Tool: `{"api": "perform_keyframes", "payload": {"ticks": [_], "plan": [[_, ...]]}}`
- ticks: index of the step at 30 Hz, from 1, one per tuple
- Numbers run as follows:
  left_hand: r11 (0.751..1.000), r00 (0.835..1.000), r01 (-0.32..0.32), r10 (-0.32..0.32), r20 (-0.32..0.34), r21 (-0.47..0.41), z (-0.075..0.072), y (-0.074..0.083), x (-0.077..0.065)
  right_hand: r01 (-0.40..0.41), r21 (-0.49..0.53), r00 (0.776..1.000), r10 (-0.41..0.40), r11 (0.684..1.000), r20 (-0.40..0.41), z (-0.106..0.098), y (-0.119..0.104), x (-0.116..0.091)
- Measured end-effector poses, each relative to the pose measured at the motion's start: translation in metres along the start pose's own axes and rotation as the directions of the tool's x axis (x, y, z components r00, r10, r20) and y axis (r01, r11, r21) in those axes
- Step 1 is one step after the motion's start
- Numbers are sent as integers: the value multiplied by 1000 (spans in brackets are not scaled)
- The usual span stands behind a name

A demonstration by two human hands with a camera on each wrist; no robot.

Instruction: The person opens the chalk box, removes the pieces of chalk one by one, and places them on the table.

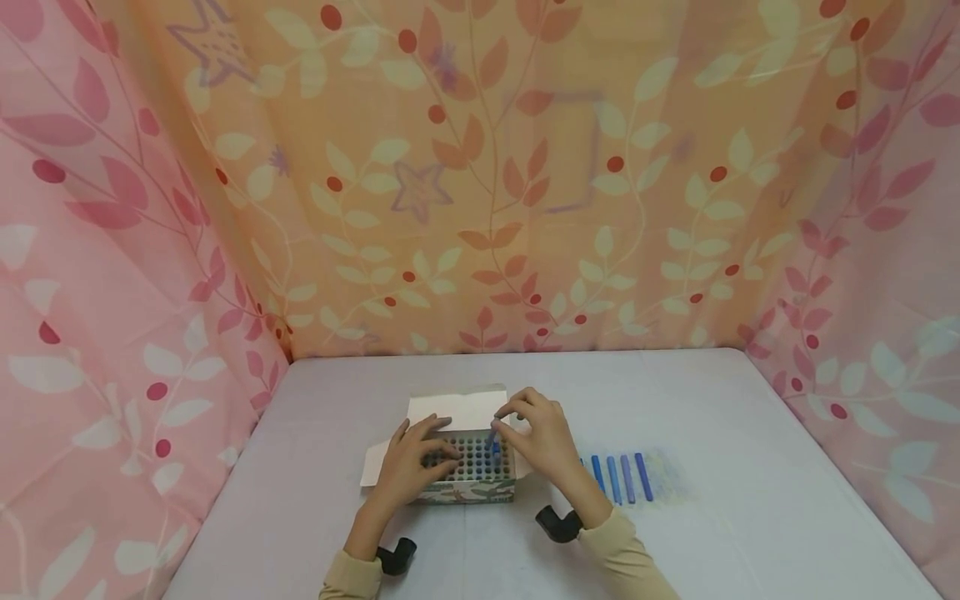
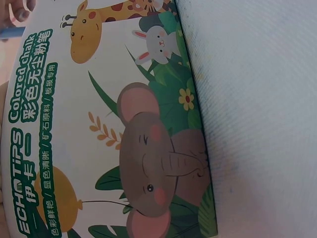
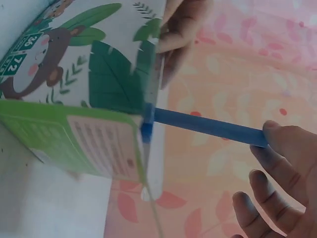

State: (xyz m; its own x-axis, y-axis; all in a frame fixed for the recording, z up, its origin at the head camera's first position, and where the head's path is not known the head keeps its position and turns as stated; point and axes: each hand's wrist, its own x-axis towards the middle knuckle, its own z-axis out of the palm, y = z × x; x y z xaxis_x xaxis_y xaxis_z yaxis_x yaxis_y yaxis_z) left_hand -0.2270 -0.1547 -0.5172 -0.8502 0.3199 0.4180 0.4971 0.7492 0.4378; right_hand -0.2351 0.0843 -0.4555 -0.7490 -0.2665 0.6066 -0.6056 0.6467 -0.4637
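Observation:
An illustrated chalk box (image 1: 465, 492), labelled "Colored chalk" in the left wrist view, stands on the table with its lid folded back. Its inside shows a grid of round holes. My right hand (image 1: 542, 429) pinches the top end of a blue chalk stick (image 3: 210, 127) between thumb and index finger. The stick's lower end is at the box's open top, by the right side. Another bit of blue chalk (image 3: 147, 129) shows beside it at the rim. My left hand (image 1: 411, 465) lies over the left part of the box, fingers spread.
Right of the box, several blue and purple chalk sticks (image 1: 627, 479) lie in a row on a chalk-smudged patch (image 1: 666, 475) of the white table (image 1: 750, 533). The lid flap (image 1: 457, 408) extends behind the box. Patterned curtains (image 1: 495, 208) enclose the back and sides.

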Motion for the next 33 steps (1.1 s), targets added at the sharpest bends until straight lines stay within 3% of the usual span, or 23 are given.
{"api": "perform_keyframes", "payload": {"ticks": [15, 24, 33], "plan": [[1000, 1000, 19, -19, 12, -4, -1, 1, -1, 14, 32, 987, -9, 999, -163, -44, 13, -4], [1000, 1000, -7, 7, 2, -20, -1, 0, -1, -19, 11, 973, 22, 1000, -232, -78, 31, -12], [1000, 1000, 9, -9, 16, -25, -1, -1, 0, -43, -27, 963, 35, 999, -267, -111, 49, -19]]}}
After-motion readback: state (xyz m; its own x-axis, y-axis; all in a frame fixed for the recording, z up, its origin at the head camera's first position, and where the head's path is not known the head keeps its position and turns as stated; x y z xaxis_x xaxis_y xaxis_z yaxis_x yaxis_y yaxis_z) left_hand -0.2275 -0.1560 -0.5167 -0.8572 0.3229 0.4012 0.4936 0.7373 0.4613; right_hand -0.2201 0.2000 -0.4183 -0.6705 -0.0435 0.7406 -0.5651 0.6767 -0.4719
